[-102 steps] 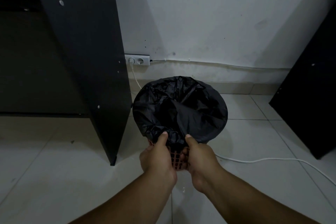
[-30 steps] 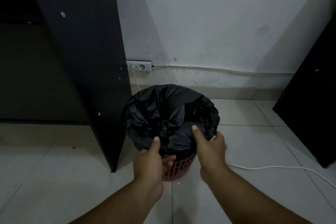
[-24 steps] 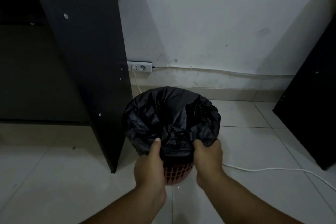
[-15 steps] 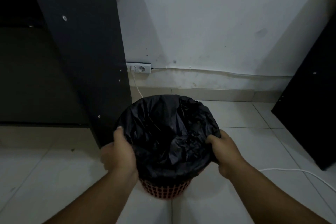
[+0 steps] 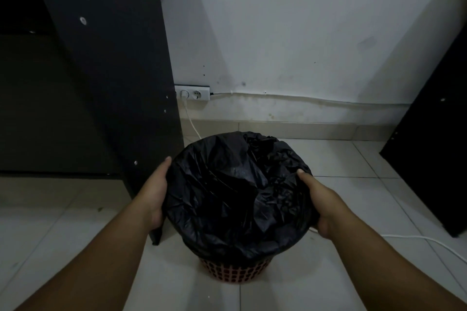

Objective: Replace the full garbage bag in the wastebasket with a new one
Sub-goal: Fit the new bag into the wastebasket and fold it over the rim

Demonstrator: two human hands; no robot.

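Looking down from the head view, a black bag (image 5: pixel 237 199) lines a red mesh basket (image 5: pixel 235 271) that stands on the tiled floor (image 5: pixel 353 184) a little below centre. The bag's edge is folded out over the rim and hangs down the sides, so only the lowest band of the basket shows at 6 o'clock. Its plastic is crumpled and sags into the middle; what lies inside cannot be made out.

The left hand (image 5: pixel 154 197) is pressed against the bag at 9 o'clock of the rim, fingers curved around the side, thumb up near the top edge. The right hand (image 5: pixel 321 207) grips the opposite side at 3 o'clock, thumb lying along the rim and fingers wrapped under the overhanging plastic. Both hands are closed on the bag-covered rim, forearms coming in from the lower corners.

A dark panel (image 5: pixel 111 70) stands upright at 10 o'clock, its foot just beside the left hand. A second dark panel (image 5: pixel 434 159) leans at 3 o'clock, well apart from the basket. On the wall (image 5: pixel 290 33) at 12 o'clock sits a socket (image 5: pixel 193 93), with a white cable (image 5: pixel 192 124) dropping behind the bag; a white cable also runs across the floor at 4 o'clock.
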